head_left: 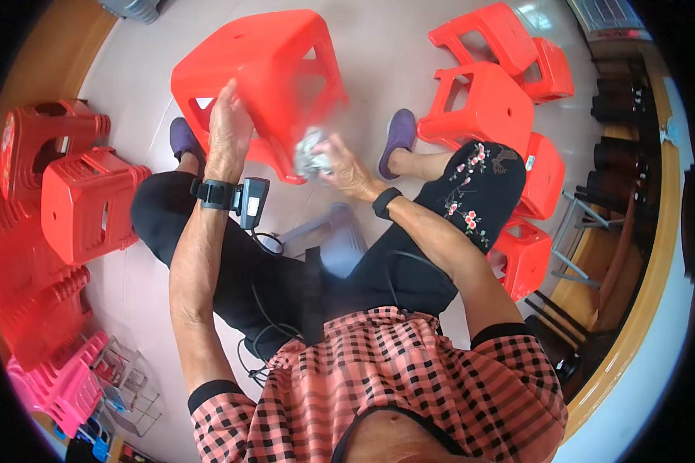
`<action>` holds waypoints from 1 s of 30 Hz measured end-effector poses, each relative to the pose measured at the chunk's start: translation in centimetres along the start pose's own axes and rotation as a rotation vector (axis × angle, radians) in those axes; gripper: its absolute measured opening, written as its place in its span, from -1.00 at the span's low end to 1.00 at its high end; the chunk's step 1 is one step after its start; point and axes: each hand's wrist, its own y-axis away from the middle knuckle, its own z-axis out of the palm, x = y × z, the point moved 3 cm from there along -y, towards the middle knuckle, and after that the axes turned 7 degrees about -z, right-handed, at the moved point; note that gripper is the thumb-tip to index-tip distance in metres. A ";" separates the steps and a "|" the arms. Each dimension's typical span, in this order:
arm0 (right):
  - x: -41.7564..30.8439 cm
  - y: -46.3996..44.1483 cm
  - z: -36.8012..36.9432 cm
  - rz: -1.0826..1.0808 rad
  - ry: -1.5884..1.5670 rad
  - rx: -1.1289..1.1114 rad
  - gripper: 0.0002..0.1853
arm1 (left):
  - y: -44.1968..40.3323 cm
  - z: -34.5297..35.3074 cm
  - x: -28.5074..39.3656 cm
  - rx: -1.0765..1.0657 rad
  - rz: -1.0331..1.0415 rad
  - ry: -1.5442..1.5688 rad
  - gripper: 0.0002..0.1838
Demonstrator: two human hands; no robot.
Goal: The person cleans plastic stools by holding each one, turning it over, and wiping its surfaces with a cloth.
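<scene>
A red plastic stool (235, 46) stands on the floor in front of me, between my feet. My left hand (230, 127) is against its near side, fingers reaching up along the panel and steadying it. My right hand (347, 166) is closed around a crumpled grey-white cloth (313, 154), beside the stool's lower right leg. Motion blurs the cloth and the stool side next to it. Below my hands, between my knees, is a blurred pale blue-grey plastic thing (340, 239), partly hidden by my legs.
More red stools (479, 100) stand to the right, several of them close together. Stacked red stools (93, 204) line the left side, with pink stools (62, 382) below. Dark chairs (618, 147) stand along the right wall. A black cable (266, 305) hangs across my lap.
</scene>
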 end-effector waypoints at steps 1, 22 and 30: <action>1.2 0.4 -0.4 0.059 -0.009 0.089 -0.42 | 0.1 -0.2 0.3 0.018 0.003 0.023 -0.53; -2.0 -3.8 -3.4 -0.055 0.055 0.060 -0.37 | -1.1 -1.2 4.0 -0.017 0.170 0.294 -0.18; -7.0 -14.8 -9.8 -0.151 0.076 0.445 -0.52 | -2.1 -1.7 3.3 -0.062 0.096 0.401 0.00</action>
